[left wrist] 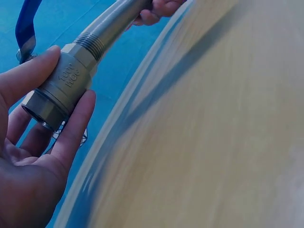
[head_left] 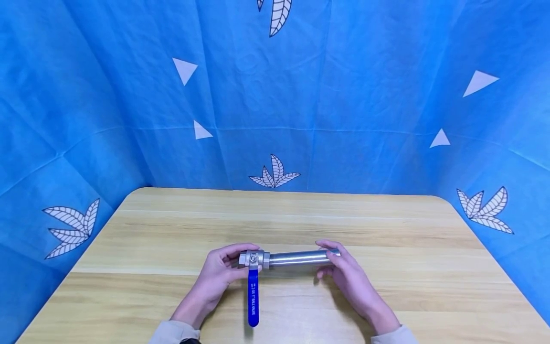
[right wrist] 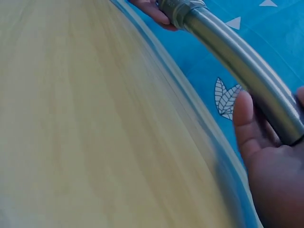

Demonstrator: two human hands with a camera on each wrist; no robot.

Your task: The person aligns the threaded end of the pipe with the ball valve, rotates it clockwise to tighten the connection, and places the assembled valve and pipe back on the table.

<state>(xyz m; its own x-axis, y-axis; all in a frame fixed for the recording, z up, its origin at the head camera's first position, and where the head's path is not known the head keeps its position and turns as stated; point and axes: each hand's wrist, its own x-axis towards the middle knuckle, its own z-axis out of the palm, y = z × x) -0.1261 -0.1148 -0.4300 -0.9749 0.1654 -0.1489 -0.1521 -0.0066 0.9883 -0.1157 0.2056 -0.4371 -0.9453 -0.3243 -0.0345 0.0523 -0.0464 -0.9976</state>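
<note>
A steel ball valve (head_left: pixel 253 258) with a long blue lever handle (head_left: pixel 253 298) is in the left hand (head_left: pixel 217 272). Thumb and fingers grip its body from either side, and the valve's open hexagonal end (left wrist: pixel 45 110) faces the palm. A smooth metal pipe (head_left: pixel 298 258) extends rightward from the valve. Several of its threads (left wrist: pixel 90 45) show at the joint in the left wrist view. At the pipe's far end, the right hand (head_left: pixel 347 277) holds it with curled fingers, the pipe's end (right wrist: pixel 295 138) close to the palm. Valve and pipe are held above the table.
Beneath the hands is a wood-grain table (head_left: pixel 172 224) with rounded far corners. A blue cloth (head_left: pixel 266 95) printed with white leaves and triangles hangs behind it and along both sides. The blue handle points toward the person, over the near part of the table.
</note>
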